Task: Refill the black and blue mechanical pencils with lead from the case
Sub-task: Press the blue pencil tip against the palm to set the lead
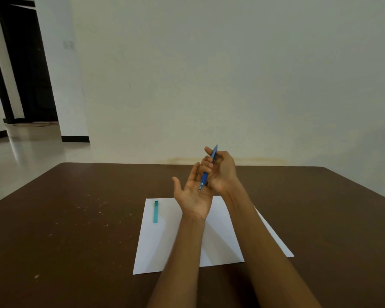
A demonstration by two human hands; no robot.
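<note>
Your right hand (222, 172) has its grip closed around the blue mechanical pencil (208, 168), fingers curled round the upper barrel with the thumb across it. The pencil stands tilted, its cap end up and away from you and its tip pointing down. That tip touches, or sits just above, the palm of your left hand (192, 195); which of the two cannot be told from this view.

Your left hand is held palm up and relaxed, fingers straight and thumb spread out to the side, its grip open with nothing held in it. Both hands are raised above the far edge of a white sheet of paper (187, 243), with the forearms reaching out over the sheet.

The teal lead case (156, 211) lies flat on the paper near its far left corner, lengthwise away from you, well apart from both hands. A second white sheet (273, 238) shows from under the first on the right side.

The paper rests on a dark brown counter (65, 230), which carries pale specks on its left part. The black pencil cannot be seen in this view.
</note>
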